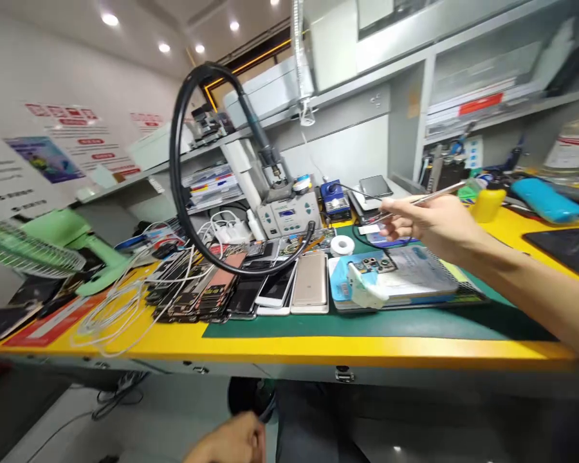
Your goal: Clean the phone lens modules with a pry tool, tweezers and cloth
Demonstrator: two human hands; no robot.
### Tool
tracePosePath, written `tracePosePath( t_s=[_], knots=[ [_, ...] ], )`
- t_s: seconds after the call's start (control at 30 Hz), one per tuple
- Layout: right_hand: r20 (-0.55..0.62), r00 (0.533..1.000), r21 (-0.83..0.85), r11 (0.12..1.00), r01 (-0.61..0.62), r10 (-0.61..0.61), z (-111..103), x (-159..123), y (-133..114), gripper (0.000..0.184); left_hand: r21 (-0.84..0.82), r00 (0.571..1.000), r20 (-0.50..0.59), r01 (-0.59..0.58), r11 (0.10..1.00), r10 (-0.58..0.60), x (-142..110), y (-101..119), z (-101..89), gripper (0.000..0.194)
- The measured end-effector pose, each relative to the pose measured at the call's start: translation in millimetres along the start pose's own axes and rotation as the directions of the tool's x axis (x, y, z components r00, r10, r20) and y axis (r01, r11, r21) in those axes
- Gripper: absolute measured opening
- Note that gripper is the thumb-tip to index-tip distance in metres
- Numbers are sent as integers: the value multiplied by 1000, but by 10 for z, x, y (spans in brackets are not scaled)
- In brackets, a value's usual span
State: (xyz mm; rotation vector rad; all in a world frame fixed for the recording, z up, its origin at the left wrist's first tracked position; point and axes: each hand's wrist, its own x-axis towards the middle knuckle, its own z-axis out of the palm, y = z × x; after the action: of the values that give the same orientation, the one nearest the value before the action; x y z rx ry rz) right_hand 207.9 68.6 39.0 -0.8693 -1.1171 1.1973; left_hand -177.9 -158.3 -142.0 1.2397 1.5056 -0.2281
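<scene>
Over the right part of the bench my right hand (427, 222) is raised, its fingers closed on slim silver tweezers (446, 191). Below and to the left of that hand lies a phone circuit board (374, 263) with camera modules, resting on a stack of notebooks (417, 273). A crumpled whitish piece (367, 289) sits against the board, beside a light-blue patch. My left hand (236, 437) is low, under the bench's front edge, with its fingers curled; it looks blurred and nothing shows in it.
Several phones (310, 283) and stacked phone parts (207, 292) lie left of the notebooks. A black hose (176, 154) loops up from a grey hot-air station (292, 215). White cables (116, 315) and a green fan (84, 251) stand left; a yellow bottle (488, 204) is right.
</scene>
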Motion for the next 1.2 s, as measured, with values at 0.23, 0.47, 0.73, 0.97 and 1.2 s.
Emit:
tracePosePath(
  t_s=[0.23, 0.47, 0.73, 0.97, 1.2],
  knots=[
    [75, 996, 17, 999, -51, 50, -57, 1, -11, 23, 64, 814, -283, -511, 857, 507, -711, 1563, -271, 24],
    [123, 992, 57, 997, -50, 43, -94, 74, 39, 23, -19, 676, -497, -635, 772, 544, -457, 2826, -640, 45],
    [163, 986, 78, 996, -33, 20, -114, 106, 62, 27, -70, 628, -527, -704, 707, 573, -423, 2954, -984, 50],
    [118, 993, 76, 997, -24, 15, -133, 126, 67, 29, 78, 492, -693, -677, 732, 528, -392, 3087, -1468, 38],
    [42, 999, 79, 997, 5, -8, -183, 176, 77, 27, 196, 502, -687, -568, 799, 525, -278, 3159, -1648, 21]
  ],
)
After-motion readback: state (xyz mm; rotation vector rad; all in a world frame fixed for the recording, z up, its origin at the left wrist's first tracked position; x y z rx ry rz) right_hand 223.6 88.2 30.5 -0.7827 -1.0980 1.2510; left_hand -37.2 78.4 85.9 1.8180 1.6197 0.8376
